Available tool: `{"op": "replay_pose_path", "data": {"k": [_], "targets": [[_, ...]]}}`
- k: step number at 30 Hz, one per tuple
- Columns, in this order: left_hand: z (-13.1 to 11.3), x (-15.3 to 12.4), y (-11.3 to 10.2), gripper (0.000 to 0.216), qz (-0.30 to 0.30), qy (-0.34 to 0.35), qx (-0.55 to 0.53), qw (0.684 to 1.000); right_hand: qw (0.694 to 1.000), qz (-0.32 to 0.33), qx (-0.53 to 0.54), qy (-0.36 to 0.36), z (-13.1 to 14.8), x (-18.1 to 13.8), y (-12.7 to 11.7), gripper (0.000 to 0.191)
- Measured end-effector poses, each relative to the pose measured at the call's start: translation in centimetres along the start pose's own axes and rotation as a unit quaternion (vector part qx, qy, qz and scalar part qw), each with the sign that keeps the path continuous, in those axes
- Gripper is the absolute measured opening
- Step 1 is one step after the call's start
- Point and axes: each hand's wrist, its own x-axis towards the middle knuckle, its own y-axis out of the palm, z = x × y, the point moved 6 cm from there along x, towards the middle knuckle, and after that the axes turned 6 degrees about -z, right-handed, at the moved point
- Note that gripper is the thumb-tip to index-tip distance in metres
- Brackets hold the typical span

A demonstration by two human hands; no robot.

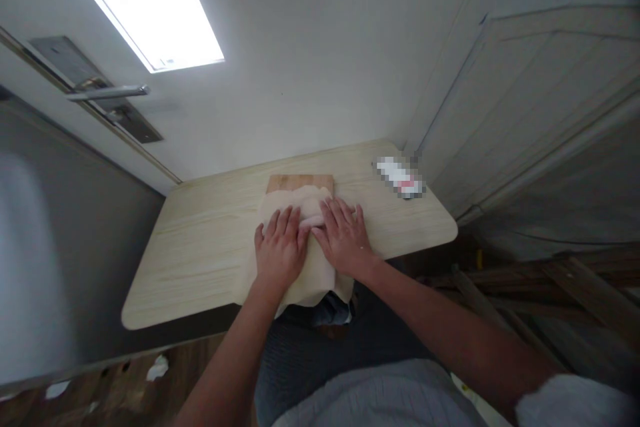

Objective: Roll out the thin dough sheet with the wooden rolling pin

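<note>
A wide, thin, pale cream sheet that looks like dough (316, 275) lies over a wooden board (301, 181), its wavy front edge hanging past the table edge. Across its middle runs a paler raised fold or roll (312, 219); what is inside cannot be made out. My left hand (281, 245) rests palm down on the left end of this roll, fingers extended and slightly apart. On the other end lies my right hand (345, 235), also palm down with fingers stretched out. The two thumbs nearly meet at the centre. A small white speck shows near my right wrist.
The light wood table (200, 240) has rounded corners and stands against a white door with a metal handle (110, 92). A blurred white and pink item (400, 177) lies at its back right. Wooden planks (505, 280) are at the right; white scraps (158, 367) lie lower left.
</note>
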Motion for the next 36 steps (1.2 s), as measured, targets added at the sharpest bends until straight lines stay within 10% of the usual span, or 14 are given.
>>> {"op": "replay_pose_path", "data": {"k": [30,36], "targets": [[3.8,7.0,0.3,0.044,-0.059,-0.015,-0.056,0.997,0.999,0.005,0.033,0.023,-0.7,8.4,1.3,0.047],[8.4,-2.1,-3.6,0.033,-0.174,-0.182,-0.227,0.941,0.966,0.001,0.237,0.109,-4.0,2.2,-3.9,0.031]]}}
